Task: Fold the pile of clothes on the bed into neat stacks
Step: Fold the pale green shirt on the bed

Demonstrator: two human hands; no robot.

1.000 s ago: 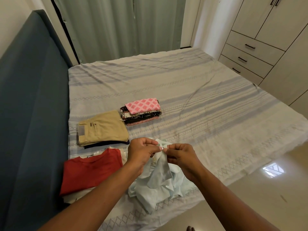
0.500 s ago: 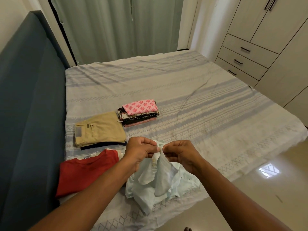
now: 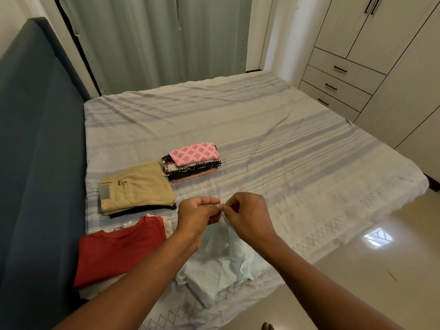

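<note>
A crumpled pale blue garment (image 3: 221,267) lies at the near edge of the bed (image 3: 273,148). My left hand (image 3: 196,215) and my right hand (image 3: 248,217) meet just above it, both pinching the same raised bit of its cloth between fingertips. To the left lies a folded red shirt (image 3: 119,251) on top of light clothes. Behind it sit folded khaki trousers (image 3: 135,186) over a dark garment. A small stack topped by a pink patterned cloth (image 3: 194,154) stands beside the trousers.
A dark blue headboard (image 3: 40,163) runs along the left side. Grey-green curtains (image 3: 154,39) hang behind the bed. A pale wardrobe with drawers (image 3: 342,77) stands at the right. Glossy floor tiles (image 3: 357,265) lie beyond the bed's near right edge.
Both hands have kept pinching the pale blue garment and lifted the pinched cloth slightly higher, so more of it hangs stretched below the fingers. The folded stacks have not moved.
</note>
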